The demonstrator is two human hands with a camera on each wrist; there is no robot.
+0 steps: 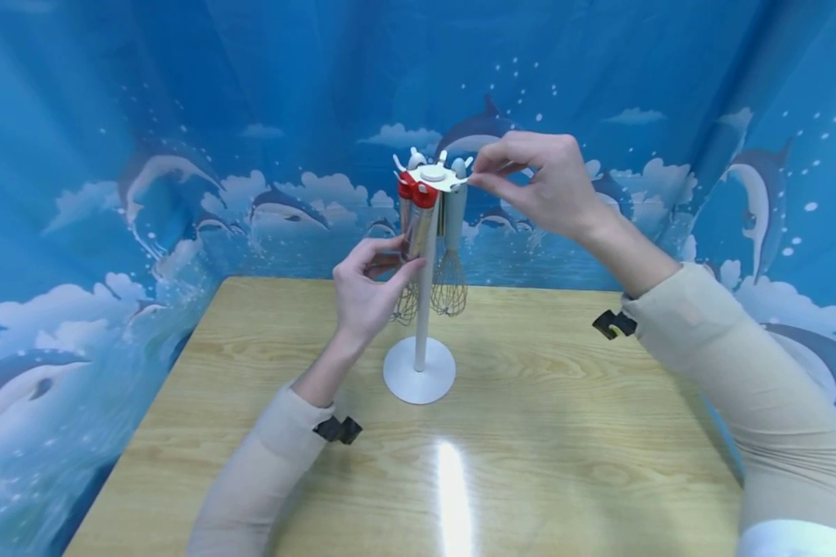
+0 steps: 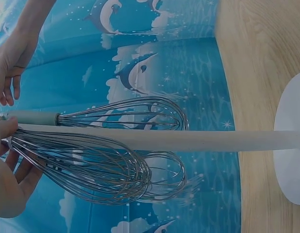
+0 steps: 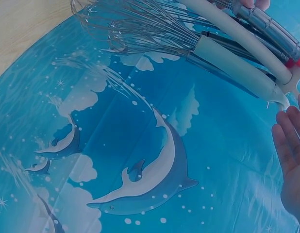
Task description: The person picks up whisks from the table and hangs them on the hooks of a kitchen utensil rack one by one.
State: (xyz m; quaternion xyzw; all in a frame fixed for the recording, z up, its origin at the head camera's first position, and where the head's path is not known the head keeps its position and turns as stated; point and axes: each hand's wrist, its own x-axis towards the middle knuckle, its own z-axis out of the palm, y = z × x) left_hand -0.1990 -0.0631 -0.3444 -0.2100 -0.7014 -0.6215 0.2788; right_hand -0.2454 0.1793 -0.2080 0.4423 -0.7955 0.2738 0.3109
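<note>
A white hanging rack (image 1: 433, 176) with a ring of hooks stands upright, whisks hanging from it. My left hand (image 1: 368, 290) grips the metal handle of a red-topped whisk (image 1: 419, 223) on the rack's near side, fingers low on the handle. Its wire loops spread below that hand in the left wrist view. Another red-topped whisk (image 1: 405, 188) hangs just behind it. At the rack's right edge, my right hand (image 1: 539, 182) pinches a hook tip between thumb and index finger. Close below those fingertips hangs a pale green-handled whisk (image 3: 237, 63).
The rack's white pole (image 1: 423, 309) rises from a round base (image 1: 419, 375) on the wooden table (image 1: 564, 402). A blue dolphin-print curtain (image 1: 306, 93) surrounds the table's back and sides. Another whitish handle top (image 1: 416, 159) shows at the rack's far side.
</note>
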